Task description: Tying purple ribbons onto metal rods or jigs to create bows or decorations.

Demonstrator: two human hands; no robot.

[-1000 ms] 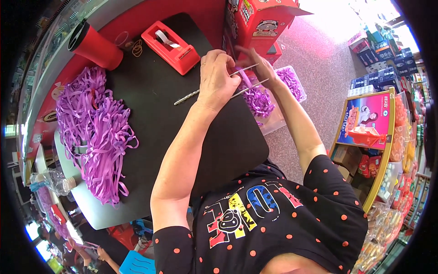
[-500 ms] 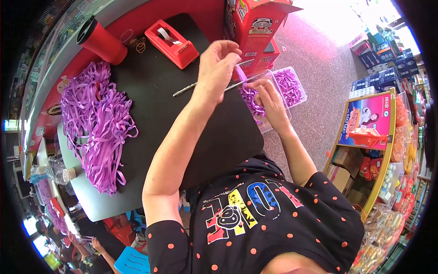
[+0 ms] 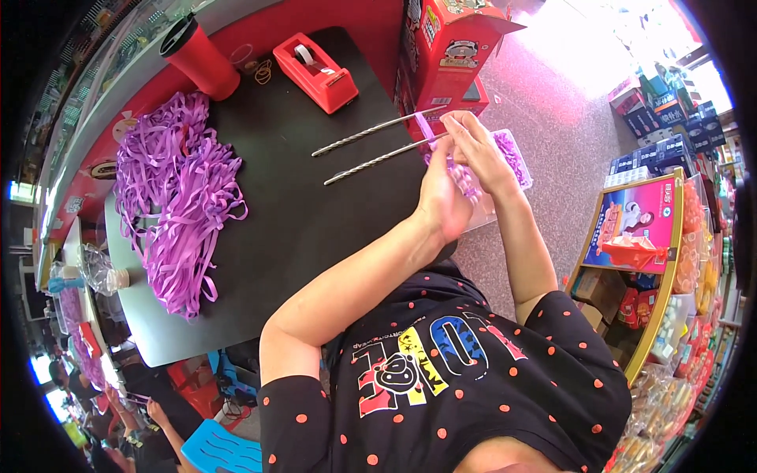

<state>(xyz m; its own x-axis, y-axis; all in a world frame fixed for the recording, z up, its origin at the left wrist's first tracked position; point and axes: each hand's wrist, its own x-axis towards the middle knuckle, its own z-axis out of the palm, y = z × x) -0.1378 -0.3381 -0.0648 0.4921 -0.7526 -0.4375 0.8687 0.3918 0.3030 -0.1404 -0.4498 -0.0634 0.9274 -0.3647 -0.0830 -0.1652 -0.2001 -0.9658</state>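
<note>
Two long silver drill bits with twisted shafts stick out side by side over the table's right part. A purple ribbon wraps across both near my hands. My right hand has thumb and fingers pinched together at the ribbon, beside the nearer bit. Just below and left of it, my left hand is closed at the same ribbon, its fingers partly hidden. Beneath and behind the hands is a clear plastic box with purple ribbon pieces. Further purple pieces fill a second clear box beyond my right hand.
A big heap of purple ribbons covers the left of the black table. Along the back stand a red tumbler, rubber bands and a red tape dispenser. A red carton stands beyond the bits.
My left hand has come down and right from above the drill bits to beside my right hand. The right hand has risen slightly. Both bits now show fully; the view has shifted a little.
</note>
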